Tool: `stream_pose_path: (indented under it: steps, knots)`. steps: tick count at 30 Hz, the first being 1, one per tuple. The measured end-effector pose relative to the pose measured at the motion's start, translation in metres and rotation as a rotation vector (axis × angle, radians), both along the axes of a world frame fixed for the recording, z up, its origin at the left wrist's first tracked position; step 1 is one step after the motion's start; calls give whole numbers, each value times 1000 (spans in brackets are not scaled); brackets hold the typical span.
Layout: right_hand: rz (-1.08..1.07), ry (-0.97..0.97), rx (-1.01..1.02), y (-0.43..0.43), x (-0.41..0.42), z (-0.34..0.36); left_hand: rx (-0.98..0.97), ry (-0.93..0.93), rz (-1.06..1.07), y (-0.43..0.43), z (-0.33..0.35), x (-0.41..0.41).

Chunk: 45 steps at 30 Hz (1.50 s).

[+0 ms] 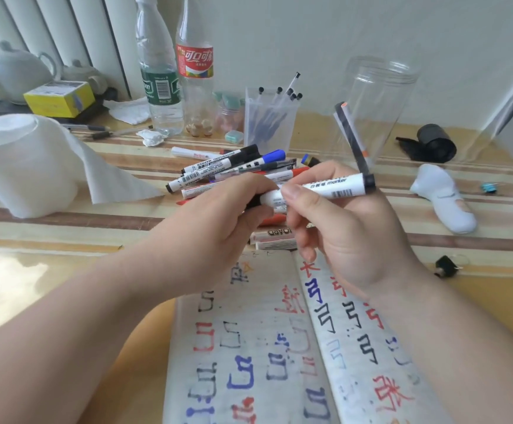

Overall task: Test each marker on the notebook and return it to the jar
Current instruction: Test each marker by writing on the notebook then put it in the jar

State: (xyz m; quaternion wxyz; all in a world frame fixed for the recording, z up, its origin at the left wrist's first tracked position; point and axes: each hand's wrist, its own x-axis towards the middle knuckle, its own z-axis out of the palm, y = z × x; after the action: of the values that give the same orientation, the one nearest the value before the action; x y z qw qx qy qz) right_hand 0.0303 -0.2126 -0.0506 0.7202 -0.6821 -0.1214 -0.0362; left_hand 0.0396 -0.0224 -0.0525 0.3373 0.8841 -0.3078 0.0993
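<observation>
A white whiteboard marker with a black end lies level between both hands, above the open notebook. My right hand grips its barrel; my left hand grips its left end, where a black cap shows between the fingers. The notebook pages carry red, blue and black test marks. A pile of markers lies on the table beyond the hands. The clear plastic jar stands at the back right with one dark marker leaning inside it.
A paper towel roll stands at the left. Two plastic bottles and a clear pen holder stand at the back. A white sock, a black roll and a binder clip lie at the right.
</observation>
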Motion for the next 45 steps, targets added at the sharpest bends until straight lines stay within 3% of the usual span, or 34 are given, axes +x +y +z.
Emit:
stream_pose_path:
  steps: [9, 14, 17, 20, 22, 25, 34, 45]
  knots:
    - [26, 54, 48, 8, -3, 5, -20, 60, -114, 1, 8, 1]
    - [-108, 18, 114, -3, 3, 6, -70, 363, -81, 18, 9, 6]
    - [-146, 69, 167, -22, 12, 9, 111, 396, -48, 34, 9, 8]
    - [56, 210, 72, -31, 16, 5, 368, 375, -22, 32, 12, 7]
    - [195, 275, -46, -29, 14, 2, 451, 414, -12, 26, 11, 7]
    - [239, 259, -277, -25, 8, 0, 534, 447, 5, 21, 8, 8]
    - [124, 39, -602, -12, 4, 4, 515, 490, 83, 14, 6, 11]
    - [88, 22, -697, -8, 6, 1, 540, 534, 86, 11, 8, 11]
